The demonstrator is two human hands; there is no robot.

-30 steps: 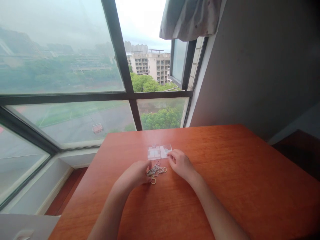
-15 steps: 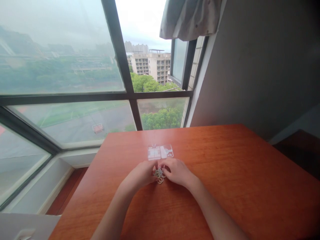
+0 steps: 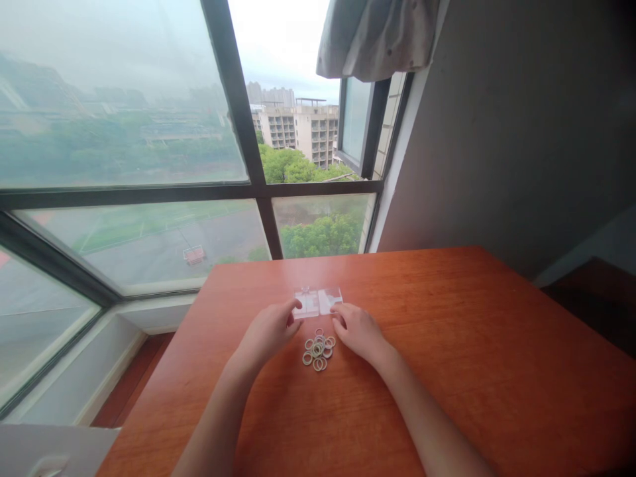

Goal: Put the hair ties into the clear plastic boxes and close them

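Observation:
Several pale rings [image 3: 318, 348] lie in a loose, partly overlapping heap on the wooden table, between my hands and a little nearer to me. Beyond them is a clear plastic case [image 3: 307, 305], spread open flat with its two halves side by side. My left hand [image 3: 272, 331] is at the case's left edge, thumb and fingers apart, holding nothing. By the right half's near corner is my right hand [image 3: 358, 328], its fingers bent and apart with nothing visible in them. Whether the fingertips touch the case is hard to tell.
The reddish-brown table [image 3: 447, 344] stretches away to both sides. Past its far edge stand dark-framed windows [image 3: 318, 191], one pane swung outward, with a short curtain [image 3: 377, 40] above. A grey wall [image 3: 497, 132] rises on the right.
Both hands have let go of the rings and moved apart and forward to either side of the case. The rings, earlier gathered between the fingers, now lie spread on the table.

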